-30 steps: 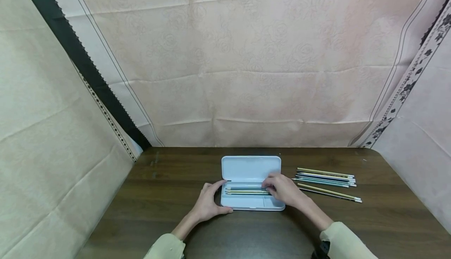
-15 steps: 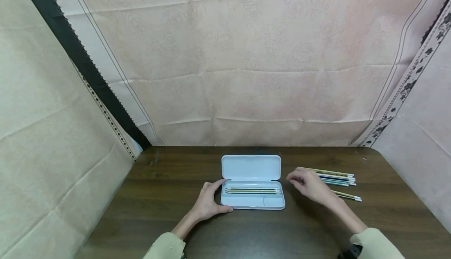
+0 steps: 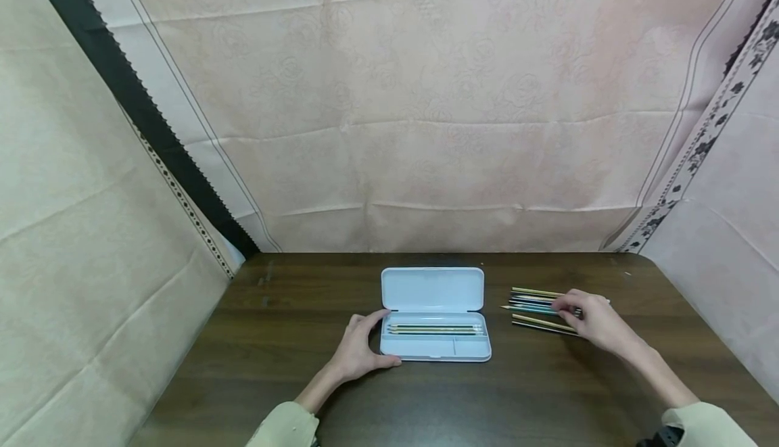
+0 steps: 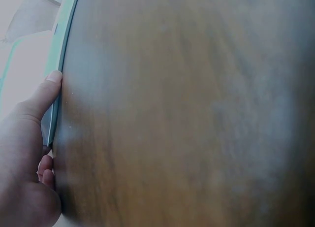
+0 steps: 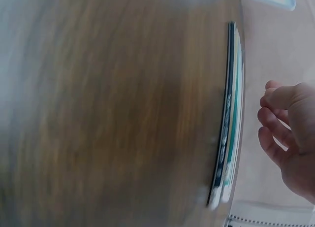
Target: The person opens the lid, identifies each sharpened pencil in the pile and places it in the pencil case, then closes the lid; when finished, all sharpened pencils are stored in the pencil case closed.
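Observation:
A white pencil case (image 3: 468,348) lies open on the dark wooden table (image 3: 426,400), its lid (image 3: 432,289) folded back. A few pencils (image 3: 435,328) lie in its long compartment. My left hand (image 3: 379,340) grips the case's left end, thumb on the front edge; in the left wrist view the thumb (image 4: 47,91) presses on the case's edge (image 4: 58,94). My right hand (image 3: 572,313) hovers over several loose pencils (image 3: 535,308) right of the case. In the right wrist view its fingers (image 5: 275,133) are loosely curled just off those pencils (image 5: 229,123) and hold nothing.
Pale cloth sheets hang behind the table and on both sides. The table's far edge meets the back cloth just beyond the case's lid. Bare dark wood lies to the left of the case and in front of it.
My right hand has left the inside of the case and moved right to the loose pencils. The left hand and the case have stayed put.

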Demonstrator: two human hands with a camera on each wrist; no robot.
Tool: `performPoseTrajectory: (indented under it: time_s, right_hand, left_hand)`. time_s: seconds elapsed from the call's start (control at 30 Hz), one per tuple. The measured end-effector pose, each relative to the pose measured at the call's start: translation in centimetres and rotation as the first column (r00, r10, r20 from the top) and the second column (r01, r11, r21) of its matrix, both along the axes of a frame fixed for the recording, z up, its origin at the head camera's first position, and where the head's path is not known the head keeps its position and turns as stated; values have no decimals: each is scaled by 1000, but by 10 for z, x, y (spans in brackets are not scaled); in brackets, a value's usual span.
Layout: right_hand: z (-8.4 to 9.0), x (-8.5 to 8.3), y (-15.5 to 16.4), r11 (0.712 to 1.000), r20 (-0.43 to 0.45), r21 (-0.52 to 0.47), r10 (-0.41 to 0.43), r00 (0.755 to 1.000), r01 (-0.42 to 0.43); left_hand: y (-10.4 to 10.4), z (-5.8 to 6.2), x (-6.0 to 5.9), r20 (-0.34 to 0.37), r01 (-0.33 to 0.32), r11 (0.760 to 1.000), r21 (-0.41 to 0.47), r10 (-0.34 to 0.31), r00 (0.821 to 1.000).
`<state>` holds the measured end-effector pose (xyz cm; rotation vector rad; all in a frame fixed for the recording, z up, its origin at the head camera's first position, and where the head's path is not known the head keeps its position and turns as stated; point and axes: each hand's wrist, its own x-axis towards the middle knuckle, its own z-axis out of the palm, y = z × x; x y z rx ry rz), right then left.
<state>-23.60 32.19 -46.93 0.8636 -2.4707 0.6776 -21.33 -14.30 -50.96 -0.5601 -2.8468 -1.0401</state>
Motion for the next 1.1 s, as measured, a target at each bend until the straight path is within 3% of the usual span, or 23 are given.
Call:
performPoseTrajectory:
  time_s: [0.4, 0.63, 1.1]
  right_hand:
    - [-13, -1, 29, 998, -19, 45, -47, 999, 48]
    - [-17, -2, 36, 993, -6, 76, -91, 996, 91]
    - [-22, -4, 39, 992, -18, 83, -91, 996, 92]
  left_hand:
    - [0, 1, 1, 1, 0, 1000, 3, 0, 1000]
    - [0, 1, 1, 0, 6, 1000, 5, -6, 1000]
    - [0, -1, 0, -4, 0, 1000, -3, 0, 1000]
